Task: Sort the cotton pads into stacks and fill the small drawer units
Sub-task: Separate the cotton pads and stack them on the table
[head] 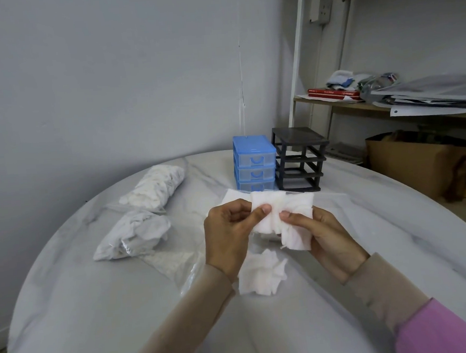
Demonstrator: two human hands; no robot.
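Fingers of both hands are clamped on one bundle of cotton pads (283,215), held above the table (70,314) in front of the drawer units. Proceeding from left to right:

1. Two bagged lots of pads lie at the left: far bag (154,188) and near bag (132,234), the near one beside a flat sheet of clear plastic (177,261).
2. Left hand (228,232) pinches the bundle's left edge between thumb and curled fingers.
3. Loose pads (262,274) lie crumpled on the table below the hands.
4. Right hand (320,233) grips the bundle's lower right part, thumb on top.
5. Blue drawer unit (254,162) stands behind the hands with all drawers closed. Just beside it on the right, the black frame (298,158) shows no drawers.

Caution: the pads appear soft and clingy. Pulling the bundle apart unevenly is likely to tear or crease individual pads, or drop several onto the crumpled heap, which would spoil the stack. Both hands are occupied, so a drawer cannot be opened until the bundle is set down.
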